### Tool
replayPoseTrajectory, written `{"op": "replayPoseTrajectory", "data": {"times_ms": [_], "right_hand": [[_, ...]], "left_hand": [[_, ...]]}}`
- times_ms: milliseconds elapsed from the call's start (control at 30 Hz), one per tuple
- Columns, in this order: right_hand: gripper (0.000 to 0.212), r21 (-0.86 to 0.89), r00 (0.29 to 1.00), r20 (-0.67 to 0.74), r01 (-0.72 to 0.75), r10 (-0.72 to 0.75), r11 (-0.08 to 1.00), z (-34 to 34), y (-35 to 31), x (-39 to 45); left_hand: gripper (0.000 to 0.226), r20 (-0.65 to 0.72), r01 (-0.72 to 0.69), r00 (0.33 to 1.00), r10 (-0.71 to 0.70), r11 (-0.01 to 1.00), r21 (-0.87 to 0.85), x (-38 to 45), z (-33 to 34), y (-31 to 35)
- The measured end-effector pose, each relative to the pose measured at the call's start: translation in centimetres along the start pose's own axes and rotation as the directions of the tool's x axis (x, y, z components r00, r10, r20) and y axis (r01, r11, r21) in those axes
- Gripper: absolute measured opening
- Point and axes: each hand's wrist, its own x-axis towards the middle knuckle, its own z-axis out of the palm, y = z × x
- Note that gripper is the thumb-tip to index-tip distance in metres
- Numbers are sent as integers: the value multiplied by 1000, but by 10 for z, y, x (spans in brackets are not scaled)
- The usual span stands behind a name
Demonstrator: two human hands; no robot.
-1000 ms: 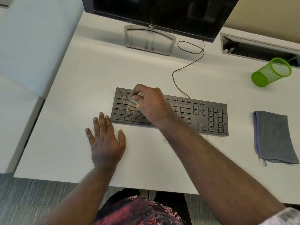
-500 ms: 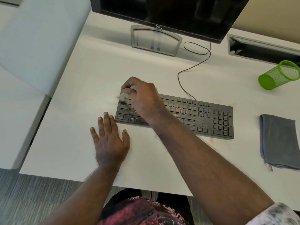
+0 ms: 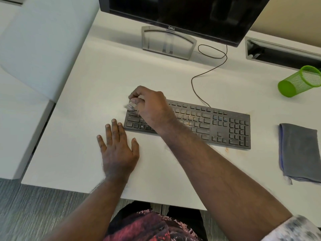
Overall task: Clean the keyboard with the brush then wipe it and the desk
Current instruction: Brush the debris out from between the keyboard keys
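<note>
A black keyboard (image 3: pixel 208 122) lies across the middle of the white desk (image 3: pixel 104 84), with yellowish crumbs on its middle keys. My right hand (image 3: pixel 151 106) grips a small pale brush (image 3: pixel 130 105) whose bristles stick out over the keyboard's top left corner. Most of the brush is hidden in the fist. My left hand (image 3: pixel 118 148) rests flat on the desk just left of the keyboard's front corner, fingers straight. A folded grey cloth (image 3: pixel 298 152) lies on the desk to the right of the keyboard.
A Dell monitor (image 3: pixel 182 13) on a grey stand (image 3: pixel 166 42) is behind the keyboard, whose cable (image 3: pixel 208 72) loops across the desk. A green mesh cup (image 3: pixel 298 80) lies on its side at the far right, before a cable slot (image 3: pixel 281 53). Crumbs (image 3: pixel 226 150) dot the desk.
My right hand has swept the brush leftward and up across the keys, from the left-middle keys to the top left corner. My left hand has stayed flat on the desk.
</note>
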Motion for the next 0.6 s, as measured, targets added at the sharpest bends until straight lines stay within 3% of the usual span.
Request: {"op": "replayPoseTrajectory", "data": {"times_ms": [200, 300, 600], "right_hand": [[9, -77, 991, -131, -2, -8, 997, -36, 8, 1], [9, -141, 994, -110, -42, 26, 989, -43, 16, 2], [9, -18, 999, -47, 2, -2, 1000, -11, 11, 3]], "left_hand": [[75, -32, -4, 999, 3, 1000, -10, 0, 2, 0], [75, -28, -8, 1000, 7, 1000, -4, 0, 2, 0], [76, -19, -3, 1000, 4, 1000, 4, -1, 1, 1]]}}
